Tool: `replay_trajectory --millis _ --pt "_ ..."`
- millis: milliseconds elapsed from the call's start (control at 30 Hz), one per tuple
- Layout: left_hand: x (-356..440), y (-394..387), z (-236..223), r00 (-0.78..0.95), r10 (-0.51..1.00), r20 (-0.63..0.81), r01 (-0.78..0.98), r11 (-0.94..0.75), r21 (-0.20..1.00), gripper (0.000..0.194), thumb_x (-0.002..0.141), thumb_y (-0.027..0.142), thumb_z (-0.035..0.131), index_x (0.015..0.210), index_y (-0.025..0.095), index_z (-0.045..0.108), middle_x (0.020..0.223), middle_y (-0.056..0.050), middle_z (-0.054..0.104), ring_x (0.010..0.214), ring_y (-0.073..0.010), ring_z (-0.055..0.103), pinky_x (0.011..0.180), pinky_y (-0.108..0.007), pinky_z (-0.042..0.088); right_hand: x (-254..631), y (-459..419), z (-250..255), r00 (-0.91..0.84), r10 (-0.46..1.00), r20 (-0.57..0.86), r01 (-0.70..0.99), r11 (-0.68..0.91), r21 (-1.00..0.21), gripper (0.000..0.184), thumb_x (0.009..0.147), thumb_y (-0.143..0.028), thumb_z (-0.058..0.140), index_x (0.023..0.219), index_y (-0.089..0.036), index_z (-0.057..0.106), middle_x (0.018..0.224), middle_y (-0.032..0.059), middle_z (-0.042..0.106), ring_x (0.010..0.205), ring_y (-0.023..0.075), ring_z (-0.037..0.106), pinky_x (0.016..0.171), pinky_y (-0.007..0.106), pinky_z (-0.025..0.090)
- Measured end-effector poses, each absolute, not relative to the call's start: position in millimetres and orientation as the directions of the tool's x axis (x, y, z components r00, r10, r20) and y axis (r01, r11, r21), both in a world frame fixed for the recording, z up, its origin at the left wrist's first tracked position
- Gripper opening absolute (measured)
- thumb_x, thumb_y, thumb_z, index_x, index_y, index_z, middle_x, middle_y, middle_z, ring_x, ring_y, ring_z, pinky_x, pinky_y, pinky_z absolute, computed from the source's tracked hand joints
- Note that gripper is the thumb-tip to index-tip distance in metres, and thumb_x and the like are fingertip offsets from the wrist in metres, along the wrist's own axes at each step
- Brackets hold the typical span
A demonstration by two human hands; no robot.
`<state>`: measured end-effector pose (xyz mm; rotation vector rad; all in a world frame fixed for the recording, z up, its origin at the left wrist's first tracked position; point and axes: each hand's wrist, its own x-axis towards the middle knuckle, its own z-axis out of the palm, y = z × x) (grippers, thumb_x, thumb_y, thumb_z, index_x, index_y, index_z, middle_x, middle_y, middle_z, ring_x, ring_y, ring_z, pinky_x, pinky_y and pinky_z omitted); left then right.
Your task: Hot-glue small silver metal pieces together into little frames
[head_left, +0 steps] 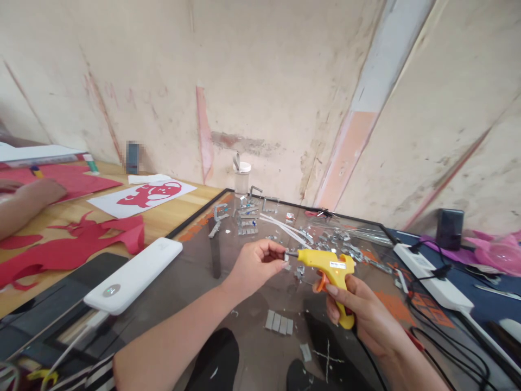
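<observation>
My right hand (pixel 354 307) is wrapped round the handle of a yellow hot glue gun (pixel 321 262) with an orange trigger. Its dark nozzle points left, meeting a small grey piece (pixel 287 256) pinched between the thumb and fingers of my left hand (pixel 258 263). Whether nozzle and piece touch, I cannot tell. Below my hands, several flat grey strips (pixel 279 322) lie side by side on the dark glossy tabletop (pixel 183 293), with a single grey piece (pixel 305 352) near them. Beyond my hands are small grey assemblies (pixel 247 222) and scattered grey bits (pixel 342 237).
A white power bank (pixel 134 277) lies left, near red paper cut-outs (pixel 81 247). Another person's hand (pixel 43 195) rests on red paper at far left. A lidded clear jar (pixel 242 179) stands near the wall. At right are a white power strip (pixel 433 279) and black cables (pixel 451 347).
</observation>
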<state>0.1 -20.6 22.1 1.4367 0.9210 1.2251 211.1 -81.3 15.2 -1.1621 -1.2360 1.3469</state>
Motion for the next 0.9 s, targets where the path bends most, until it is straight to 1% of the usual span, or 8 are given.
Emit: replay_trajectory --millis 267,633,900 --pt "0.8 -20.7 21.9 0.201 0.957 0.209 -0.073 -0.199 0.977 0.019 0.058 0.013 0.071 0.075 0.013 0.063 0.066 0.0 0.065 0.061 -0.0114 0.06 0.064 -0.025 0.051 209.7 -81.6 15.5 -0.115 0.992 -0.044 -0.055 -0.05 -0.997 0.035 0.071 -0.045 0.069 0.082 -0.014 0.057 0.046 -0.0022 0.054 0.044 0.0088 0.044 0.045 0.022 0.029" --pt "0.9 -20.3 21.2 0.214 0.947 0.241 -0.077 -0.229 0.97 0.02 0.058 0.015 0.071 0.075 0.014 0.062 0.068 0.0 0.065 0.061 -0.0114 0.059 0.063 -0.025 0.051 208.3 -82.2 17.9 -0.106 0.993 -0.045 -0.061 -0.052 -0.997 0.034 0.071 -0.045 0.069 0.08 -0.014 0.058 0.047 -0.0024 0.053 0.044 0.0098 0.044 0.047 0.023 0.03" --pt "-0.2 -20.2 22.4 0.212 0.955 0.208 -0.096 -0.192 0.977 0.022 0.057 0.014 0.072 0.077 0.013 0.063 0.065 0.001 0.063 0.061 -0.0101 0.058 0.062 -0.023 0.05 207.9 -82.3 17.1 -0.115 0.992 -0.047 -0.053 -0.053 -0.997 0.035 0.071 -0.045 0.069 0.082 -0.014 0.058 0.046 -0.0025 0.053 0.044 0.0101 0.044 0.046 0.023 0.029"
